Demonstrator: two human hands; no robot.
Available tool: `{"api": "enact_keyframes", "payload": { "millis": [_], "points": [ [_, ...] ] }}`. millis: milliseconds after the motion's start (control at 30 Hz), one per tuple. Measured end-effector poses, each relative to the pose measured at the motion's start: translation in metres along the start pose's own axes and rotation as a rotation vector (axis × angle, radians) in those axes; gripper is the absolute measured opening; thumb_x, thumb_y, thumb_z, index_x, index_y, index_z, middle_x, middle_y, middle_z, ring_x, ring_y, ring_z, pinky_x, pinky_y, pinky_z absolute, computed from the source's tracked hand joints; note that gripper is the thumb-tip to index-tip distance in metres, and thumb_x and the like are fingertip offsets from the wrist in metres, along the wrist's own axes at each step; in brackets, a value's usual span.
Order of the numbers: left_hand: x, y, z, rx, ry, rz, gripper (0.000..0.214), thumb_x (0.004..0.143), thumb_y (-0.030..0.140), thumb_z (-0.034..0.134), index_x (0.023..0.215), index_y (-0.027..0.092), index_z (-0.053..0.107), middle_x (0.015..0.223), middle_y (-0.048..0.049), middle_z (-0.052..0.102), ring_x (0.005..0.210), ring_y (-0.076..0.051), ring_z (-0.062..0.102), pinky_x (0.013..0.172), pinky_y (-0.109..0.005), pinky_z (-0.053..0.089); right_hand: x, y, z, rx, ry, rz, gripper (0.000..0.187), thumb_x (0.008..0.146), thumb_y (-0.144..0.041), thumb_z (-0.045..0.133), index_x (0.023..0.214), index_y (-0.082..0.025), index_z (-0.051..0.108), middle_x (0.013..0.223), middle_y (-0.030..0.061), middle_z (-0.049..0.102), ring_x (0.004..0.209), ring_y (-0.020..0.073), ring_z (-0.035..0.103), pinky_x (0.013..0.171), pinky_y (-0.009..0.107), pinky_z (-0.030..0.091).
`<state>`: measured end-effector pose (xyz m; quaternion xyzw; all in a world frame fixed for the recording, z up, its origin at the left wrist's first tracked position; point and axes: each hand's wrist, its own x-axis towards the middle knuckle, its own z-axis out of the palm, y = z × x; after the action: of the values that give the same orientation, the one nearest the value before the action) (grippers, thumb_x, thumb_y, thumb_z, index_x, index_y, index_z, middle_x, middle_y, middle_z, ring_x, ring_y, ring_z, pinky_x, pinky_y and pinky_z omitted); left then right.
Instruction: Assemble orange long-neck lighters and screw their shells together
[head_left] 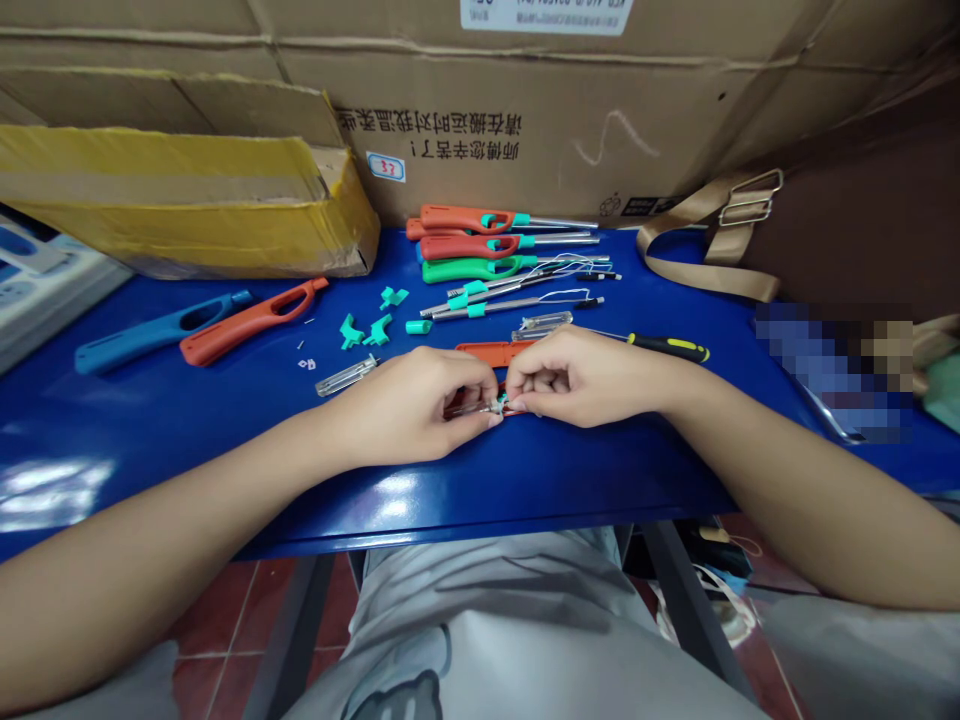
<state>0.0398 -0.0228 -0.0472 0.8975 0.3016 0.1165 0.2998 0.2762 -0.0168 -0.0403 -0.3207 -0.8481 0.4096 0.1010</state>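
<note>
Clear plastic: pinching tank [472, 408] in left hand [431, 402], curling right hand [581, 378] at teal bit [502, 400], can't tell if holding. Looks partway, with lighters [457, 246] whole, clips [349, 335] loose.

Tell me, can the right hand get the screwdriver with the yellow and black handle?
Probably yes: the screwdriver lies just past the right wrist, and nothing covers its handle. But the right hand is busy with small parts, so it would have to leave those first.
</note>
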Motion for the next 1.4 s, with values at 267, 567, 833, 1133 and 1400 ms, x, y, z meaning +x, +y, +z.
{"api": "enact_keyframes", "payload": {
  "millis": [267,567,833,1133,1400],
  "points": [
    [-0.001,-0.002,0.001,-0.005,0.005,-0.003,0.009,0.091,0.026,0.066,0.093,0.018,0.07,0.072,0.0021,0.063,0.061,-0.01,0.053,0.057,-0.023,0.038,0.0,0.001,0.0,0.018,0.007,-0.009,0.012,0.087,-0.018,0.062,0.088,-0.012,0.073,0.066,-0.0017,0.065,0.056,0.007,0.055,0.053,0.018,0.041],
    [0.0,-0.001,0.003,-0.001,0.019,0.007,0.011,0.092,0.027,0.065,0.094,0.018,0.071,0.072,0.0012,0.064,0.059,-0.01,0.053,0.057,-0.023,0.038,0.001,0.002,0.0,0.04,-0.002,0.004,0.011,0.087,-0.019,0.063,0.086,-0.013,0.072,0.065,-0.0019,0.065,0.055,0.0072,0.054,0.053,0.019,0.04],
    [-0.002,-0.002,-0.012,0.044,-0.007,0.031,0.012,0.089,0.029,0.07,0.095,0.019,0.073,0.08,0.0005,0.068,0.064,-0.01,0.058,0.06,-0.022,0.043,-0.002,-0.003,-0.002,-0.06,0.039,-0.051,0.013,0.089,-0.021,0.062,0.087,-0.014,0.074,0.062,-0.0035,0.062,0.054,0.0068,0.051,0.054,0.02,0.038],
    [-0.002,0.0,-0.014,0.071,0.023,0.038,0.011,0.089,0.028,0.07,0.093,0.018,0.074,0.078,0.0002,0.069,0.064,-0.011,0.059,0.06,-0.023,0.043,-0.003,-0.003,-0.006,-0.146,0.07,-0.108,0.015,0.09,-0.022,0.063,0.088,-0.015,0.075,0.067,-0.0009,0.065,0.059,0.0087,0.055,0.058,0.021,0.041],
    [-0.002,-0.002,-0.011,0.051,0.062,0.068,0.013,0.09,0.027,0.068,0.094,0.017,0.076,0.079,-0.0002,0.069,0.062,-0.009,0.058,0.059,-0.022,0.042,-0.001,0.002,-0.003,-0.162,0.123,-0.244,0.016,0.09,-0.017,0.061,0.087,-0.013,0.077,0.068,-0.0001,0.066,0.061,0.0089,0.056,0.061,0.021,0.043]
  ]
}}
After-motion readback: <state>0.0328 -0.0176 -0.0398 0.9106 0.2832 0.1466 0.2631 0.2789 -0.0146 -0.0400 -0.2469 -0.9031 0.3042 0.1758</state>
